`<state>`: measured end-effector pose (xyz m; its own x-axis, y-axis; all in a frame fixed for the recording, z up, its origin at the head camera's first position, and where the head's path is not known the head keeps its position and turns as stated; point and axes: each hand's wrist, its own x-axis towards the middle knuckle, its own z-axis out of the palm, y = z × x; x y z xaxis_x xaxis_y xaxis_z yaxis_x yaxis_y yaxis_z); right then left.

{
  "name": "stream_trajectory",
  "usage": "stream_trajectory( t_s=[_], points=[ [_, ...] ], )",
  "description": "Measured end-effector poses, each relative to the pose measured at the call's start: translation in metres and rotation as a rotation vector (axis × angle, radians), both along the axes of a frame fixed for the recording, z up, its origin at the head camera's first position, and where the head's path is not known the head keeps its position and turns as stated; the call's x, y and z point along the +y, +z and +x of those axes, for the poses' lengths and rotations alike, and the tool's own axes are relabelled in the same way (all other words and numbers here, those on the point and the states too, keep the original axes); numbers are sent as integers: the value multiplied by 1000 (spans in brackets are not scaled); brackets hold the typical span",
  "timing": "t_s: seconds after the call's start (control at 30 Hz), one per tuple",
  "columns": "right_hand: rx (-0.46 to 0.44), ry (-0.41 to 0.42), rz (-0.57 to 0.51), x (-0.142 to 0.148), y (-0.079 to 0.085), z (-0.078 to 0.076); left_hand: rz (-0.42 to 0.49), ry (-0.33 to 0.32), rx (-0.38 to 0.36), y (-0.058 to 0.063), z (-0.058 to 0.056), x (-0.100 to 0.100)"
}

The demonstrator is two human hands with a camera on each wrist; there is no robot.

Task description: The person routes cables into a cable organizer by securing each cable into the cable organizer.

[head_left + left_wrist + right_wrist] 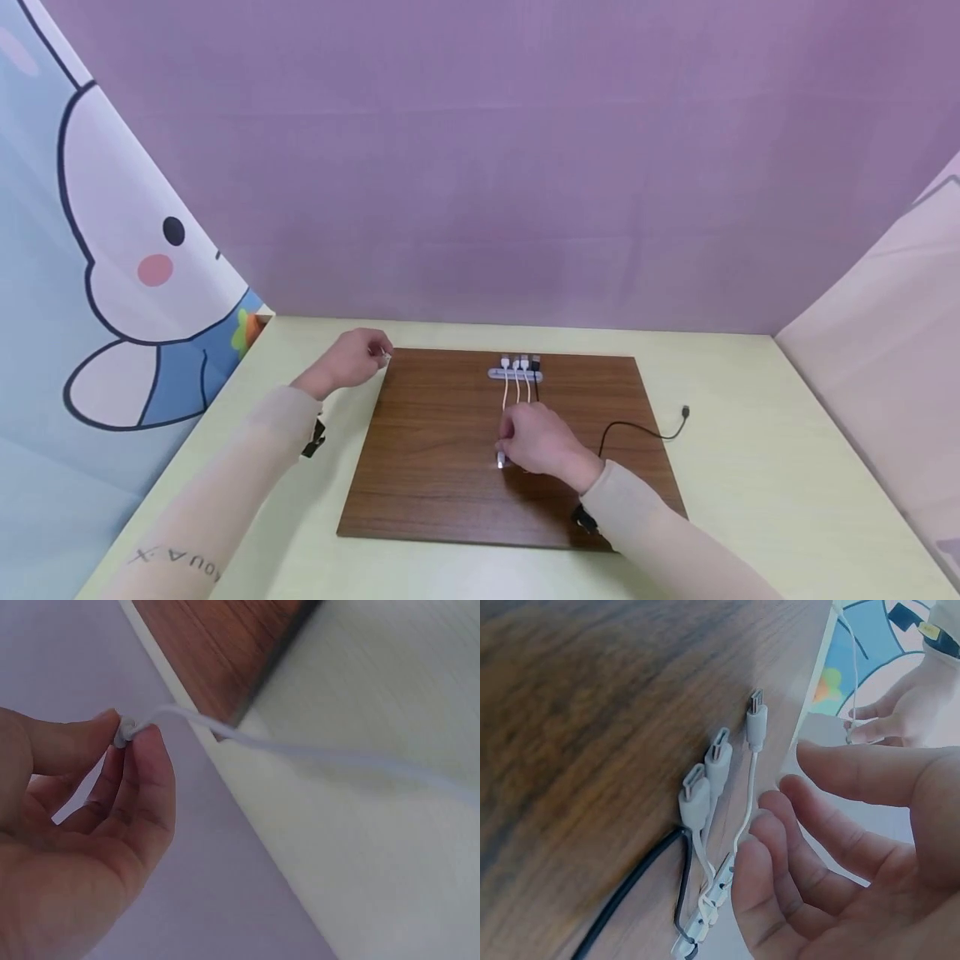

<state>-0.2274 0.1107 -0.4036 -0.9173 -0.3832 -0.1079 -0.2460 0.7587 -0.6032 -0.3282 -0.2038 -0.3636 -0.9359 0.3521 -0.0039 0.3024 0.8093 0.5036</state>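
Observation:
My left hand (pixel 351 360) is beyond the back left corner of a brown wooden board (pixel 431 450). Its thumb and fingertips pinch a white cable (pixel 300 749) at a small bunched end, and the rest trails off to the right. Over the middle of the board is my right hand (pixel 543 440), fingers loosely bent and nothing between them. Beside those fingers, a white cable with a metal-tipped plug (pixel 757 729) lies on the wood. Two more white plugs, one a white connector (pixel 695 796), lie close by. Their cables run to a pale cable clip strip (pixel 492 374) near the back edge.
A black cable (pixel 636 426) curves past the board's right edge onto the pale table (pixel 757 467), its plug (pixel 686 411) resting there. At the strip, a black plug (pixel 536 362) sits beside several white ones. A purple cloth (pixel 480 183) hangs behind the table.

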Motion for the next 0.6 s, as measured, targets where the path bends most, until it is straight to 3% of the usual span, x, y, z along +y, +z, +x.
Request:
stream_trajectory(
  t_s=[0.37,0.6],
  points=[
    [44,0,-93,-5,-1,5,45,-74,4,12,13,24],
    [57,16,-148,-10,-2,4,100,-86,-13,15,19,41]
  ],
)
